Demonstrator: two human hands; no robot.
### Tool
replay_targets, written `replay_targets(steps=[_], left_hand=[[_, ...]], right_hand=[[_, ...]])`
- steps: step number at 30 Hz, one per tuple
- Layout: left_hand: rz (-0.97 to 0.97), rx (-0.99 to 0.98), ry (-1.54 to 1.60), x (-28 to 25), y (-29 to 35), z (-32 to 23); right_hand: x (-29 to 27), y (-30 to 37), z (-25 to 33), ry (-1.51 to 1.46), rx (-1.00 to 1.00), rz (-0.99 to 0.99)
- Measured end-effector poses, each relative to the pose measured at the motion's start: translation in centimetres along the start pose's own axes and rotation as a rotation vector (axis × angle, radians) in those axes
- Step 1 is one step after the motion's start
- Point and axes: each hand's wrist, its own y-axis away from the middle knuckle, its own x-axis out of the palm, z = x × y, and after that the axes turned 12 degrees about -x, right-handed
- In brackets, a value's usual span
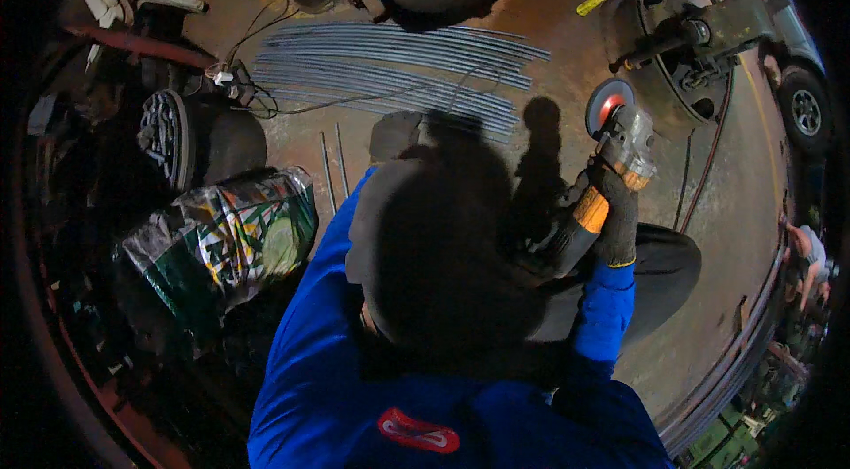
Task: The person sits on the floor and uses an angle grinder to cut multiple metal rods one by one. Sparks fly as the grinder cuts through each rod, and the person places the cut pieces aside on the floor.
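Note:
My right hand (615,212), in a dark knit glove with a yellow cuff edge, grips an angle grinder (630,146) by its body. The grinder has an orange-and-black housing and a metal gear head. Its round disc (607,106) faces up and left, with a reddish centre, apart from any rod. My left hand (395,135), also in a dark glove, is rounded and closed beside the near edge of many grey metal rods (381,70) laid in rows on the floor. What its fingers hold is hidden. A large dark shape covers the middle of the view.
Two loose rods (334,163) lie left of my left arm. A shiny printed sack (239,248) and a bucket of metal pieces (164,137) are at the left. Black cable (354,100) crosses the rods. A drum (660,62) with a metal machine stands far right, near a car wheel (804,110).

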Motion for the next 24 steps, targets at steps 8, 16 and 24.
replay_targets(steps=[8, 16, 24], left_hand=[[0.092, 0.141, -0.408, 4.0, -2.7, -2.2], [0.390, 0.440, -0.447, 2.5, -5.2, -0.7], [0.238, 0.431, -0.069, -8.2, -5.1, -7.0]], right_hand=[[-2.2, 0.1, -1.4, -0.055, 0.099, -0.005], [1.2, 0.1, 0.0, -0.095, 0.075, -0.080], [2.4, 1.0, -0.4, -0.127, -0.027, -0.162]])
